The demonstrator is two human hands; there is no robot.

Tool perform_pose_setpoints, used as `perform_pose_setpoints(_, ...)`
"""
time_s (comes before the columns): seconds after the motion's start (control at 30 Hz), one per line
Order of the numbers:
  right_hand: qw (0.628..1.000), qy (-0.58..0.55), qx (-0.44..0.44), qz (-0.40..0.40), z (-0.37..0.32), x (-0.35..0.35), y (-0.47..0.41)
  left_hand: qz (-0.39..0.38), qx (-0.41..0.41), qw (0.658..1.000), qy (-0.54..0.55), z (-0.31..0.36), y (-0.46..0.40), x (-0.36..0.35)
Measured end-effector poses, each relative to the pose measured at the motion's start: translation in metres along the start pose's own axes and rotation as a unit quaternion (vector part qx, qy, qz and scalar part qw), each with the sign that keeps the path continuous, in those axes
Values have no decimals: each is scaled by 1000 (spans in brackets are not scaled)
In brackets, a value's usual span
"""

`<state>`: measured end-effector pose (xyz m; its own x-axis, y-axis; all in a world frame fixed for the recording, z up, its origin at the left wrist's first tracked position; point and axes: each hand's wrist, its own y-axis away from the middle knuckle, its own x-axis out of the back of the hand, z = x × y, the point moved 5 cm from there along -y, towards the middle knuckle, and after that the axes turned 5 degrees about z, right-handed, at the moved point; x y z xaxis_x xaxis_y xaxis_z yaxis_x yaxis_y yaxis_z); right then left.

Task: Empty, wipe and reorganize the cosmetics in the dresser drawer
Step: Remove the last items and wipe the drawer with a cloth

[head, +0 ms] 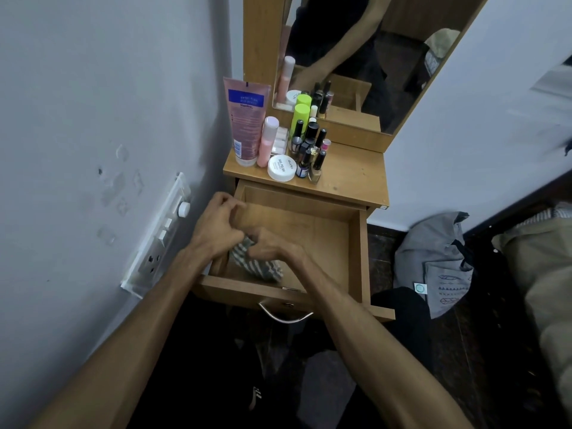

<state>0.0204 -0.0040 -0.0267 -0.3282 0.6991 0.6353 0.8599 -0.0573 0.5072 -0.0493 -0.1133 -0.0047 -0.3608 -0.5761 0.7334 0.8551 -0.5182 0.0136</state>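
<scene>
The wooden dresser drawer (359,239) is pulled out, and its bare floor shows on the right. A grey-and-white striped cloth (263,267) lies bunched in its front left corner. My left hand (216,227) and my right hand (275,246) are both closed on the cloth's upper edge, inside the drawer. On the dresser top (349,174) stand the cosmetics: a pink tube (246,122), a pink bottle (267,140), a white round jar (281,168), a lime-green bottle (301,119) and several dark nail polish bottles (311,150).
A mirror (356,57) rises behind the dresser top. A white wall with a switch and socket panel (161,233) is close on the left. Grey and black bags (433,264) lie on the dark floor to the right. The drawer's metal handle (284,314) faces me.
</scene>
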Motion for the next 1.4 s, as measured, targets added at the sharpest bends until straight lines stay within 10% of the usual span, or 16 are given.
perform_pose_setpoints(0.23,995,39,29,-90,-6,-12,13,-64,-150,963,-215,15,16,5)
perform_pose_setpoints(0.4,991,106,81,9,-10,16,12,-48,-164,966,-192,40,16,7)
perform_pose_setpoints(0.53,909,296,210,206,-24,61,17,-21,-113,985,-125,43,11,1)
perform_pose_setpoints(0.67,843,398,281,228,-23,67,5,16,-76,991,-104,54,3,-16)
perform_pose_setpoints(0.87,841,451,256,156,23,46,-5,-37,65,990,-123,48,-10,-68)
perform_pose_setpoints(1.07,904,361,164,158,64,75,19,-59,63,996,-22,75,-31,-100)
perform_pose_setpoints(1.4,902,405,-3,152,115,91,49,-127,-32,991,3,123,-29,-144)
